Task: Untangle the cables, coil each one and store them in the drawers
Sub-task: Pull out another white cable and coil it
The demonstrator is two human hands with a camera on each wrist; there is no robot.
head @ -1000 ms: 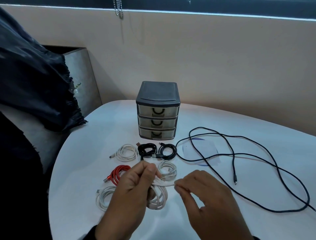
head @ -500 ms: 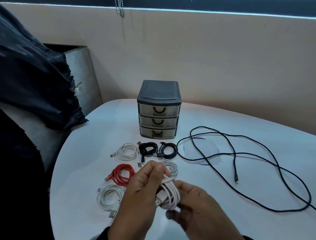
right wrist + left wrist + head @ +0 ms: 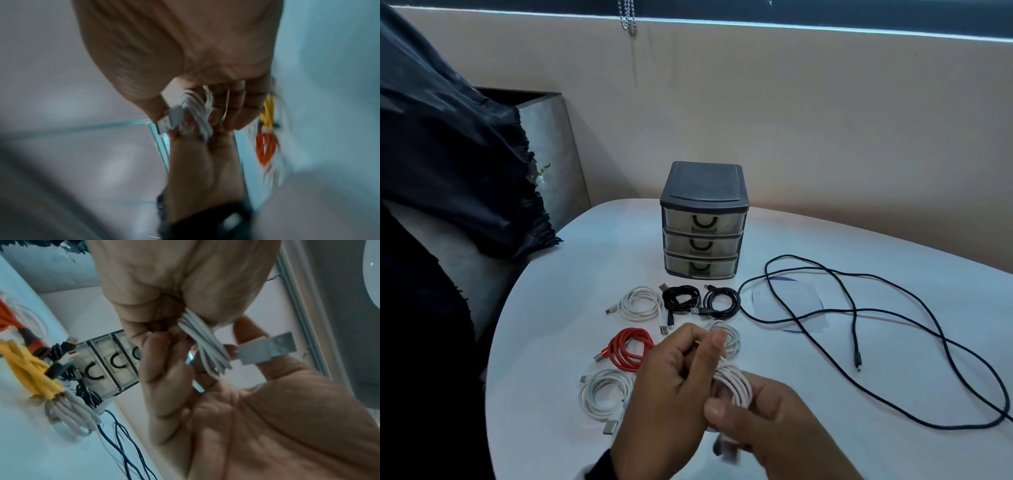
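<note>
Both hands hold a coiled white cable (image 3: 736, 385) above the table's near edge. My left hand (image 3: 702, 353) grips the bundle of loops (image 3: 203, 340) in its curled fingers. From the right and below, my right hand (image 3: 729, 425) pinches the cable's end, whose USB plug (image 3: 267, 348) sticks out past its thumb. The right wrist view is blurred but shows the coil (image 3: 195, 113) between the fingers. The dark three-drawer unit (image 3: 703, 219) stands at the back with all drawers closed. A long black cable (image 3: 859, 325) lies loose on the right.
Several coiled cables lie in front of the drawer unit: a white one (image 3: 640, 303), two black ones (image 3: 681, 298) (image 3: 722, 301), another white (image 3: 727, 337), a red one (image 3: 630, 349) and a white one (image 3: 602, 397). Dark fabric (image 3: 448, 154) hangs at the left of the white table (image 3: 825, 394).
One second ago my right hand held the cable's loose end stretched out to the right. It has come in against the coil, and both hands now hold the bundle close together.
</note>
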